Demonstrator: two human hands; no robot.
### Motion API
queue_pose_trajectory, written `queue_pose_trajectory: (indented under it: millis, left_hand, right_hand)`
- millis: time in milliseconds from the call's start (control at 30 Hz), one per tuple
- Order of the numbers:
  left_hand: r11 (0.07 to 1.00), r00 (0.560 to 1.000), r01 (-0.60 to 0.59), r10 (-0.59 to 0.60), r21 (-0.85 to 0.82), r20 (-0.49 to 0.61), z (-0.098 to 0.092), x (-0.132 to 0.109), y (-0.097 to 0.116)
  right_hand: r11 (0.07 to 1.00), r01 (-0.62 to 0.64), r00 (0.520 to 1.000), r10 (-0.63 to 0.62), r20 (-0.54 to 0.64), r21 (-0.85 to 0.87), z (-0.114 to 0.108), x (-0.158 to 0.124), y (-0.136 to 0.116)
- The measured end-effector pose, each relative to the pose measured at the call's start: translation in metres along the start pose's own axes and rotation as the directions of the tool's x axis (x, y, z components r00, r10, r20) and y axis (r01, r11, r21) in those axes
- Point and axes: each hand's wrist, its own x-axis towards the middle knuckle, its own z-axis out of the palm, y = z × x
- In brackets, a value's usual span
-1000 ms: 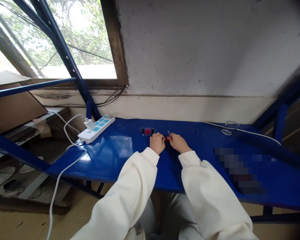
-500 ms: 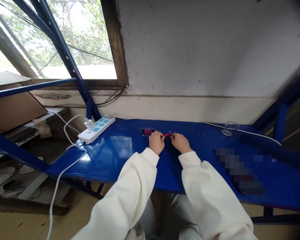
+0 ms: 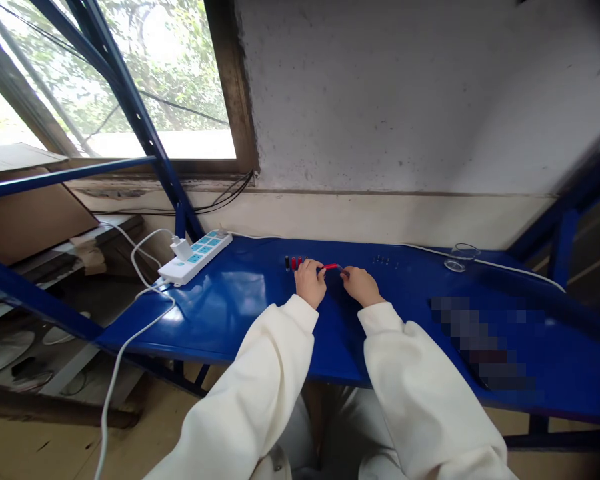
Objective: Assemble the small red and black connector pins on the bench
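My left hand (image 3: 310, 284) is closed, pinching a small red cylinder (image 3: 331, 267) that points right. My right hand (image 3: 362, 286) pinches a thin, pale, slender piece (image 3: 339, 268); its tip meets, or nearly meets, the right end of the red cylinder. What kind of piece it is cannot be made out. Just beyond my left fingers stand a small black cylinder (image 3: 287, 263) and two red cylinders (image 3: 297, 263); a further dark one is mostly hidden by the hand. Several tiny clear or metallic bits (image 3: 382, 259) lie to the right of my right hand.
The blue table (image 3: 220, 327) carries a white power strip (image 3: 193, 261) with a plug and cables at left. A clear round container (image 3: 455, 265) and a white cable (image 3: 517, 270) lie at back right. A blurred dark object (image 3: 475, 340) sits at right. Blue metal posts flank the table.
My left hand has shifted slightly left, and the red cylinder now lies more level. The slender piece in my right hand shows less. My right hand has hardly moved.
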Motion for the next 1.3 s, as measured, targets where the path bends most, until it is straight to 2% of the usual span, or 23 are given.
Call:
queue_pose_trajectory:
  millis: [167, 300, 367, 500, 567, 800, 1133, 1300]
  left_hand:
    - [0.999, 0.999, -0.025, 0.024, -0.035, -0.03, 0.001, 0.0, -0.001]
    - [0.985, 0.99, -0.127, 0.119, -0.114, -0.075, 0.001, 0.0, -0.001]
    - [0.972, 0.981, -0.19, 0.184, -0.137, -0.055, 0.002, -0.001, 0.0]
    - [0.95, 0.958, -0.265, 0.278, -0.162, 0.064, 0.004, -0.004, 0.001]
    - [0.951, 0.957, -0.259, 0.276, -0.171, 0.088, 0.005, -0.004, 0.001]
    - [0.949, 0.969, -0.222, 0.239, -0.223, 0.053, 0.007, -0.003, -0.002]
    - [0.926, 0.987, -0.162, 0.147, -0.341, -0.072, 0.003, -0.001, 0.0]
    - [0.91, 0.989, -0.143, 0.122, -0.39, -0.08, 0.005, 0.0, 0.001]
  right_hand:
    - [1.0, 0.021, 0.999, -0.021, -0.026, 0.004, -0.001, 0.0, -0.001]
    - [0.999, 0.038, 0.998, -0.038, -0.053, 0.01, -0.001, -0.001, -0.002]
    - [0.998, 0.054, 0.996, -0.053, -0.075, 0.013, -0.001, -0.001, -0.003]
    - [0.997, 0.059, 0.99, -0.052, -0.133, 0.048, 0.001, -0.002, -0.006]
    - [0.994, 0.061, 0.986, -0.047, -0.159, 0.087, 0.001, -0.001, -0.007]
    - [0.971, 0.112, 0.975, -0.066, -0.211, 0.213, 0.005, 0.0, -0.006]
    - [0.943, 0.256, 0.948, -0.203, -0.244, 0.211, 0.007, -0.001, -0.01]
    - [0.923, 0.293, 0.936, -0.224, -0.27, 0.248, 0.012, 0.001, -0.008]
